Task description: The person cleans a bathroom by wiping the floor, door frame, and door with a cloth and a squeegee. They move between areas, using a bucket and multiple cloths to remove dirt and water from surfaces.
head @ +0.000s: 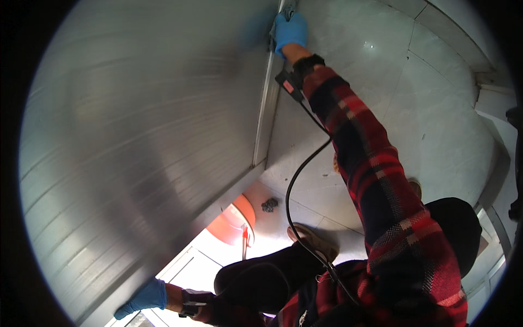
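Observation:
A large brushed-metal panel (135,135), framed along its edges, fills the left of the head view. My right hand (291,32), in a blue glove, reaches far out and presses a grey cloth (289,12) against the panel's far vertical edge. The cloth is bunched under and around the fingers. At the lower left, my left hand (143,300), also in a blue glove, lies on the near edge of the panel's frame; no object shows in it, and its fingertips are partly hidden.
An orange plastic bucket (249,208) with a red-topped handle (244,233) leaning in it stands on the tiled floor below the panel. Near it lies a dark crumpled scrap (269,204). A black cable (289,192) hangs from the right wrist to the waist.

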